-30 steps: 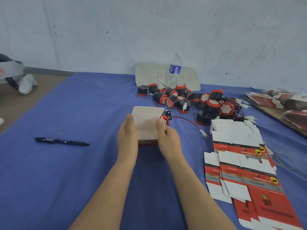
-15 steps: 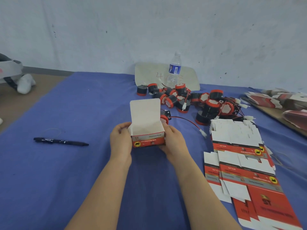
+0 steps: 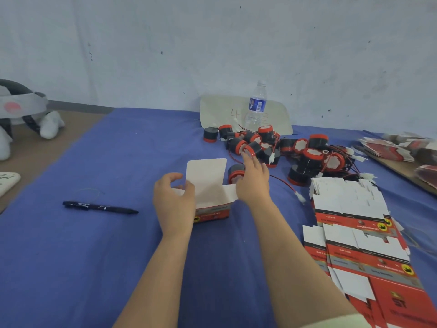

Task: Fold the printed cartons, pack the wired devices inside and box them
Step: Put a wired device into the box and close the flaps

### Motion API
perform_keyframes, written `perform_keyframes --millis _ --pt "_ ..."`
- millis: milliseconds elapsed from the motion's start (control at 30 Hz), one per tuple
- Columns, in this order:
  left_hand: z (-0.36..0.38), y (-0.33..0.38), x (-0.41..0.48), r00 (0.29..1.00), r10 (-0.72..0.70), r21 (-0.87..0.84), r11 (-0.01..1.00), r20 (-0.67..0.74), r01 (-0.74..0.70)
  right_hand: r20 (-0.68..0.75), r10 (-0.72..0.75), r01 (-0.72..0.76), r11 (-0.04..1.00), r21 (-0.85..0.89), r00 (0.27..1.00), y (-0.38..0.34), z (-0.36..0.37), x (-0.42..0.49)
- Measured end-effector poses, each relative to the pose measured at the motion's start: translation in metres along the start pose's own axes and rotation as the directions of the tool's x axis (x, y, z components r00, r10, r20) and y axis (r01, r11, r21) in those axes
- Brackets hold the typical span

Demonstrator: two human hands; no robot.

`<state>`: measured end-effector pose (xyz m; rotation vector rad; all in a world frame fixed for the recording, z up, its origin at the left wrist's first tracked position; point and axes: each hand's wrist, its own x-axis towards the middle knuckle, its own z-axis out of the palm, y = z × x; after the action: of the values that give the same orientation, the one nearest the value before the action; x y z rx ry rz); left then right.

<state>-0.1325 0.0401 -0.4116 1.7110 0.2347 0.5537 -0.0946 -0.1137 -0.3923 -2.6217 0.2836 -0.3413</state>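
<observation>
At centre of the blue cloth (image 3: 71,268): one printed carton (image 3: 209,185), erected, standing on its base, lid flap upright, mouth open toward the wearer, nothing visible inside. A second ago it lay bottom-up under both palms; half a second ago both hands held it upright. Left hand (image 3: 173,204): fingers and thumb curled round the carton's left wall and side flap, steadying it. Right hand (image 3: 253,179): off the carton now, fingers stretched out and apart, gripping nothing, reaching over the single wired device (image 3: 234,174) that sits just behind the carton's right corner; contact cannot be told. Heap of devices (image 3: 305,152): beyond, wires tangled. Flat cartons (image 3: 350,209): stacked unfolded at right. Pen (image 3: 99,207): left, well apart. Judgement: folding of this carton looks finished; loading begins, and the trailing red lead may snag on the heap.
</observation>
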Motion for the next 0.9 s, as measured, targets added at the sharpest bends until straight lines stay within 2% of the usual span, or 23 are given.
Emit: perform_keyframes --millis 67,133,200,267,333,400,467,533,600,667,733,800,900 --pt "0.001 0.000 -0.001 1.000 0.005 0.011 1.000 0.029 -0.005 0.065 0.051 -0.050 0.998 -0.027 0.997 0.003 0.007 0.001" --pt "0.002 0.000 -0.001 0.998 0.002 0.032 0.999 0.066 -0.004 0.047 0.107 -0.108 0.994 0.008 0.993 0.008 0.014 -0.003" --pt "0.003 0.000 -0.001 0.997 0.012 0.057 0.998 0.082 -0.017 -0.023 0.133 -0.132 0.990 0.044 0.991 0.012 0.016 -0.010" --pt "0.004 -0.001 0.000 0.996 0.019 0.062 0.998 0.089 -0.025 -0.176 0.164 -0.121 0.965 0.233 0.971 0.013 0.009 -0.013" --pt "0.006 -0.002 0.000 0.996 0.022 0.073 0.997 0.086 -0.028 -0.380 0.158 0.005 0.919 0.394 0.912 0.011 -0.011 -0.016" --pt "0.008 -0.003 0.000 0.997 0.020 0.071 0.997 0.080 -0.026 -0.475 0.018 0.197 0.895 0.400 0.880 0.008 -0.037 -0.021" --pt "0.011 -0.002 -0.001 0.996 -0.013 0.035 0.999 0.092 0.010 -0.353 -0.187 0.334 0.844 0.420 0.917 0.005 -0.059 -0.029" --pt "0.014 -0.002 -0.002 0.989 -0.082 -0.024 0.996 0.126 0.086 -0.112 -0.341 0.355 0.836 0.417 0.934 0.001 -0.071 -0.039" --pt "0.016 -0.001 -0.003 0.973 -0.160 -0.109 0.978 0.167 0.180 0.099 -0.385 0.342 0.892 0.297 0.918 -0.003 -0.069 -0.044" --pt "0.018 0.000 -0.005 0.957 -0.214 -0.172 0.953 0.197 0.249 0.225 -0.404 0.365 0.910 0.196 0.887 -0.009 -0.058 -0.047" --pt "0.018 0.000 -0.007 0.945 -0.250 -0.209 0.933 0.212 0.294 0.271 -0.403 0.370 0.914 0.167 0.874 -0.013 -0.045 -0.047" --pt "0.019 -0.002 -0.007 0.940 -0.270 -0.241 0.917 0.210 0.318 0.267 -0.350 0.329 0.936 0.123 0.898 -0.014 -0.037 -0.047" --pt "0.021 -0.003 -0.010 0.939 -0.273 -0.255 0.912 0.209 0.322 0.249 -0.250 0.267 0.963 -0.035 0.936 -0.010 -0.026 -0.044"
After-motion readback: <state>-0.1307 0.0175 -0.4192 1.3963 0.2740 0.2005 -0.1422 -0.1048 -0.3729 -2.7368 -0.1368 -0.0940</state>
